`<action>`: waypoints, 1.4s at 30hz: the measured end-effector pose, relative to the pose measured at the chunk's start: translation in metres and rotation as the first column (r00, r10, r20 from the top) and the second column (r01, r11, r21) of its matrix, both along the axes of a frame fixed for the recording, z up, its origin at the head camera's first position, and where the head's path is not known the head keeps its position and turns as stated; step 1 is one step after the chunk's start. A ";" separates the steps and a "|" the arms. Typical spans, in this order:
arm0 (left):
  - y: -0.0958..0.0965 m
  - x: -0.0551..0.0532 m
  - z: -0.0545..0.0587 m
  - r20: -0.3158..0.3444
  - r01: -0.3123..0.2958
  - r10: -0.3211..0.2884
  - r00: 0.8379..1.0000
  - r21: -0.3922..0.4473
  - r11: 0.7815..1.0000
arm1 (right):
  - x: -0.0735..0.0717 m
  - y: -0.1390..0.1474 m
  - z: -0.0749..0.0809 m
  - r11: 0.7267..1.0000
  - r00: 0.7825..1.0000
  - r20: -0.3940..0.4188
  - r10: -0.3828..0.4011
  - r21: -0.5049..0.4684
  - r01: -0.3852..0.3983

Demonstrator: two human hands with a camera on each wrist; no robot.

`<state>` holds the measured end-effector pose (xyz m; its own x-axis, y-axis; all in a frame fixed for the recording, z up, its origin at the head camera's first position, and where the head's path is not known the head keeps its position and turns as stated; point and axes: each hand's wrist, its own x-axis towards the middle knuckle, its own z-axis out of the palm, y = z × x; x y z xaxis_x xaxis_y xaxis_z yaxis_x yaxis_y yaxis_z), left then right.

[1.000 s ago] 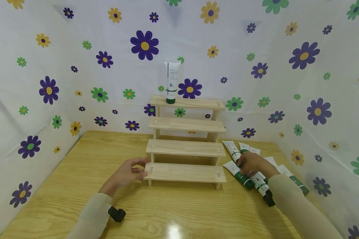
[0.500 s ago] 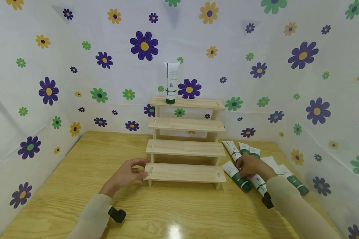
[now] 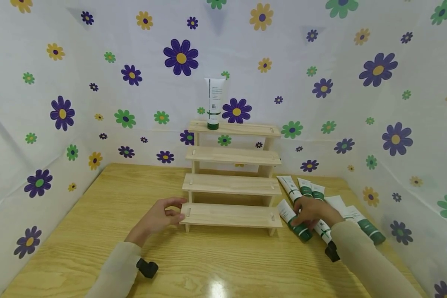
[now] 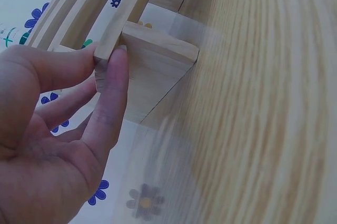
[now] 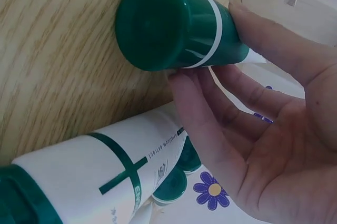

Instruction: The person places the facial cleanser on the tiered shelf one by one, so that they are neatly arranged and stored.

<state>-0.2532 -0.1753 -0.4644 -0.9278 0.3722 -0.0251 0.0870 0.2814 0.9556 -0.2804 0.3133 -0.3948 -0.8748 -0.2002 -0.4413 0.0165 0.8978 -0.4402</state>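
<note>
Right hand (image 3: 314, 210) pinches a green-and-white plastic tube (image 5: 181, 26) across its width; left hand (image 3: 158, 215) pinches a pale wooden four-step stand (image 3: 232, 183). We judge the tube's smooth curve could cause slipping.

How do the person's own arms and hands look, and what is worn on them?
The person wears plain cream fabric sleeves. Near each sleeve's end, a small black block-shaped device sticks out. The left hand and right hand are bare; no glove or ring shows.
</note>
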 end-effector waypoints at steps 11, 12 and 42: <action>0.000 0.002 0.000 -0.016 0.015 -0.015 1.000 -0.001 1.000 | 0.001 -0.004 0.003 1.000 0.999 0.051 -0.017 -0.006 0.018; 0.000 0.002 0.000 -0.018 0.018 -0.018 1.000 -0.001 1.000 | 0.001 -0.004 0.003 1.000 0.998 0.056 -0.013 -0.006 0.014; -0.002 -0.002 0.001 -0.006 0.016 -0.016 1.000 -0.018 1.000 | -0.003 0.005 0.020 0.998 0.998 0.053 0.017 -0.059 -0.013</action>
